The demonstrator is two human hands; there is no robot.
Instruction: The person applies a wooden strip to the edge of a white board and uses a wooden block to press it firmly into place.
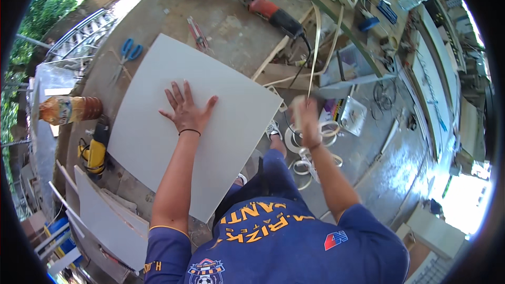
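Observation:
A large white board lies flat on the worktable. On its surface my left hand is pressed palm down, fingers spread. Just off the board's right edge, my right hand is smeared by motion, its fingers seemingly curled round something pale and blocky that I cannot make out. Rolls of white edging strip show on the floor below and beside that hand.
Blue-handled scissors, a red utility knife and a red-and-black angle grinder lie around the board. A yellow power tool and an orange-brown bottle are at the left. Cut panels lean at lower left.

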